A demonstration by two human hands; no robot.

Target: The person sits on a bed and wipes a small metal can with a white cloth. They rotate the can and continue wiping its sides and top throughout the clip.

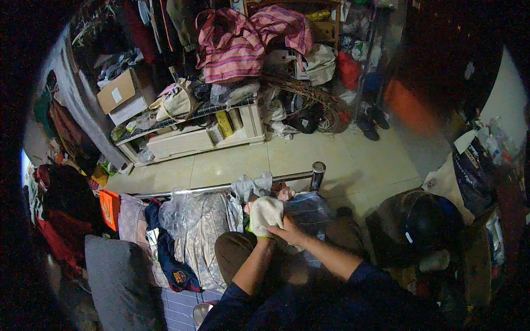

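A white knitted glove or cloth (266,214) with a yellow-green edge covers my left hand (265,235), leaving only the wrist and forearm bare. Its fingers are hidden, so their pose does not show. From the right side, my right hand (292,232) pinches the white knit near its lower edge, thumb pointing left. Both hands are above my lap, between brown-clad knees (232,251). Just beyond them, a light grey cloth item (253,185) hangs over a metal rail (207,189), with a small pink cloth piece (285,193) beside it.
Left of my knees lie a patterned light garment (203,240), a navy garment with a crest (174,265), clear plastic (178,211) and a dark grey cushion (120,281). A rail post (318,176) stands ahead. Beyond the tiled floor (232,163) is a cluttered low cabinet (182,147).
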